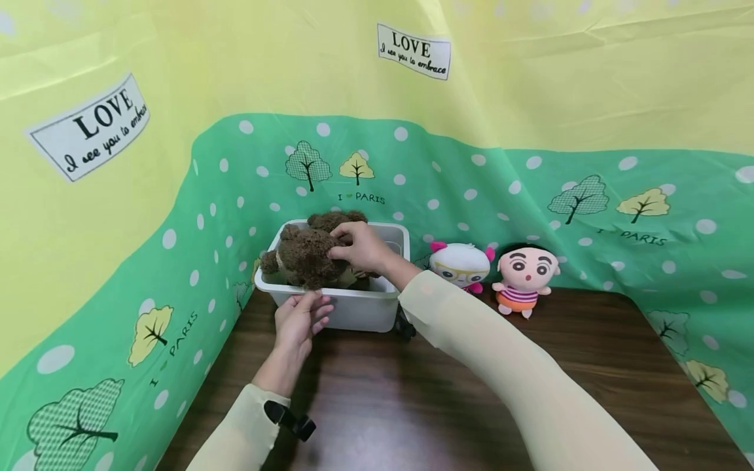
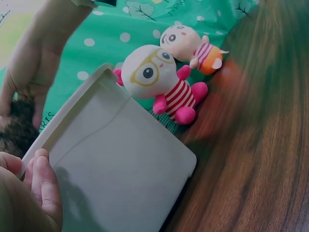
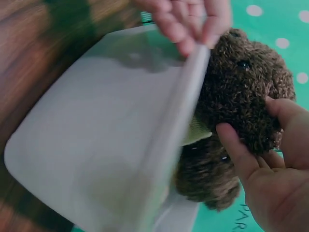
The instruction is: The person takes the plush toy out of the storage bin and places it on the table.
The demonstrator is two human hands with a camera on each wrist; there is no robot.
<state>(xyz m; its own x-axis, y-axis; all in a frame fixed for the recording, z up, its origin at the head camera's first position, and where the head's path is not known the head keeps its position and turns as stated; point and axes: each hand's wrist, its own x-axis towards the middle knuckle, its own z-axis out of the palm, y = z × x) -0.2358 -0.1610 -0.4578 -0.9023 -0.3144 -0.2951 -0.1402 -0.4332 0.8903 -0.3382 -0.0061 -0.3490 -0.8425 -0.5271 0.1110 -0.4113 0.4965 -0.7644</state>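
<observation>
A grey-white plastic bin [image 1: 360, 313] stands on the table, with two brown plush bears inside it. My right hand [image 1: 364, 248] grips the nearer teddy bear [image 1: 307, 256] by its fuzzy head, thumb and fingers spread around the plush in the right wrist view. Behind it in the head view, the second teddy bear [image 1: 337, 220] is partly hidden; its dark face [image 3: 207, 174] also shows in the right wrist view. At the bin's front rim, my left hand [image 1: 297, 322] pinches the edge between thumb and fingers. The bears' lower bodies are mostly hidden by the bin wall.
To the right of the bin sit a white-and-pink plush doll [image 1: 461, 265] with yellow glasses and a black-haired plush doll [image 1: 526, 278] in striped clothes. Green and yellow printed cloth [image 1: 471, 196] rises behind the dark wooden table [image 1: 448, 418].
</observation>
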